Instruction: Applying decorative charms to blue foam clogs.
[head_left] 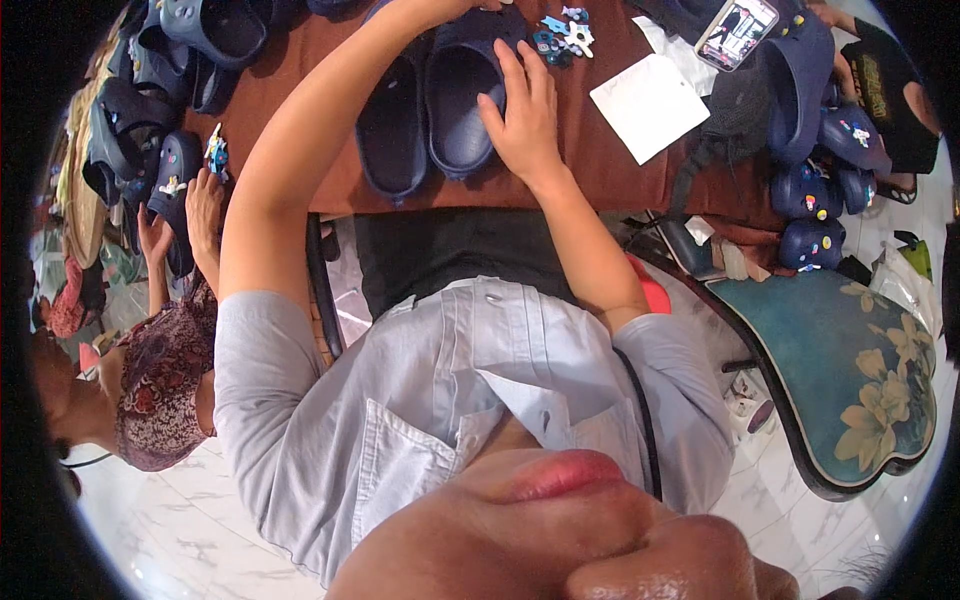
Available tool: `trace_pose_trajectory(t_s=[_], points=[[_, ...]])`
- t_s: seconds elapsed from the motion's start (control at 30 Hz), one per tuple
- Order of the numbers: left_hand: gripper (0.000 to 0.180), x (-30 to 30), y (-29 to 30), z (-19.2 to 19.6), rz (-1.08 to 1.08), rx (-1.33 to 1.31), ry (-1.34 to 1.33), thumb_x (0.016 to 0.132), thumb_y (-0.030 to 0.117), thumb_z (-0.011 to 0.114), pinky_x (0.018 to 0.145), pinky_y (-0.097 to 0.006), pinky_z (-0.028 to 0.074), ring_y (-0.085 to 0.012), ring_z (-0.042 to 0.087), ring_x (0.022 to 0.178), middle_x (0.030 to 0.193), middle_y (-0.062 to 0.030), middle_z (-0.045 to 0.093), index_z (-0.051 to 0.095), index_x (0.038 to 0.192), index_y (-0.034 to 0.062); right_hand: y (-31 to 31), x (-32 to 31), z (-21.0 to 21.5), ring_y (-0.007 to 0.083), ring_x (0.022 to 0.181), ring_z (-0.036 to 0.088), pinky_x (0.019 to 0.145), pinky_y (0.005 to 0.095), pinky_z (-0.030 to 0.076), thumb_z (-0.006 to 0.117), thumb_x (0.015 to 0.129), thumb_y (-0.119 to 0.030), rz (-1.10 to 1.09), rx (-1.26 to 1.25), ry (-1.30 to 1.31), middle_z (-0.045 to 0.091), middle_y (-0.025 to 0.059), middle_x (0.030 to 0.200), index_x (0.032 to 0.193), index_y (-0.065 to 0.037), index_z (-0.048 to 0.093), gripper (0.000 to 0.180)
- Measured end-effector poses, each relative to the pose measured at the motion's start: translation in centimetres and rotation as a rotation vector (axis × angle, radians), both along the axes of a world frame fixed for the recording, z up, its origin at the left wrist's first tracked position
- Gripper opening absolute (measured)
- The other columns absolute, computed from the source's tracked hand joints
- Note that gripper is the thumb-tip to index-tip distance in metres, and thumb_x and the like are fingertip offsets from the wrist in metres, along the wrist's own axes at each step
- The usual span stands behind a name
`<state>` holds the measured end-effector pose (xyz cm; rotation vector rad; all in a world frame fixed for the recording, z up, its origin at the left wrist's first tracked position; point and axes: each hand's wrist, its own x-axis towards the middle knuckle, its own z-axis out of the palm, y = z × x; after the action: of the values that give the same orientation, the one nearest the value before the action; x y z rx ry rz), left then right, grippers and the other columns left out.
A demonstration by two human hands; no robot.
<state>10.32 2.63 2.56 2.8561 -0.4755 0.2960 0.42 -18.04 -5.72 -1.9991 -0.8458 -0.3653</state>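
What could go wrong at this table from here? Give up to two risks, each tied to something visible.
1. The small shoe charms lie loose beside the navy clogs; the right hand pressing on one clog could nudge them away.
2. The phone lies close to the far table edge among piled clogs and might get knocked off.

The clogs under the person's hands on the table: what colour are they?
Dark navy blue clogs, plain, seen best in the head view.

Matt navy foam clog [462, 95]
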Motion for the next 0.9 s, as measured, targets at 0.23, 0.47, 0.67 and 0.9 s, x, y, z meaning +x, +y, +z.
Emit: trace_pose_trajectory(t_s=[0.23, 0.47, 0.67, 0.9], points=[[0.045, -0.1, 0.7, -2.1, -0.031, 0.082, -0.111, 0.088, 0.042, 0.071, 0.076, -0.049, 0.053, -0.0406, 0.067, 0.083, 0.076, -0.0179, 0.068, 0.07, 0.073, -0.0006, 0.0, -0.1, 0.0, 0.0477, 0.128, 0.044, 0.109, 0.0555, 0.037, 0.07, 0.084, -0.014, -0.001, -0.008, -0.004, 0.038, 0.027, 0.149, 0.152, -0.012, 0.042, 0.073], [0.032, 0.9, 1.6, -2.2, -0.379, 0.285, -0.164, 0.092, 0.029, 0.064, 0.079, -0.044, 0.052, -0.0363, 0.063, 0.084, 0.076, -0.0167, 0.068, 0.072, 0.076, 0.0021, -0.4, 0.1, -0.1, 0.0483, 0.128, 0.044, 0.109, 0.0557, 0.037, 0.069, 0.085, -0.015, 0.014, 0.001, 0.007, 0.038, 0.0276, 0.149, 0.153, -0.013, 0.04, 0.074], [0.027, 1.7, 3.0, -2.1, -0.455, 0.057, -0.046, 0.09, 0.023, 0.067, 0.077, -0.045, 0.05, -0.0355, 0.062, 0.082, 0.076, -0.0154, 0.066, 0.068, 0.074, 0.0014, -0.2, 0.0, -0.2, 0.0488, 0.129, 0.043, 0.109, 0.0561, 0.036, 0.069, 0.085, -0.016, 0.033, 0.009, 0.005, 0.037, 0.0278, 0.15, 0.153, -0.012, 0.039, 0.074], [0.028, 0.6, 1.1, -2.3, -0.385, 0.096, -0.153, 0.09, 0.028, 0.069, 0.077, -0.045, 0.05, -0.0325, 0.063, 0.086, 0.078, -0.0127, 0.066, 0.07, 0.08, 0.0017, -0.8, 0.4, -0.5, 0.0496, 0.133, 0.041, 0.11, 0.0557, 0.036, 0.069, 0.091, -0.025, 0.016, -0.002, 0.023, 0.036, 0.0284, 0.151, 0.154, -0.012, 0.038, 0.071]])
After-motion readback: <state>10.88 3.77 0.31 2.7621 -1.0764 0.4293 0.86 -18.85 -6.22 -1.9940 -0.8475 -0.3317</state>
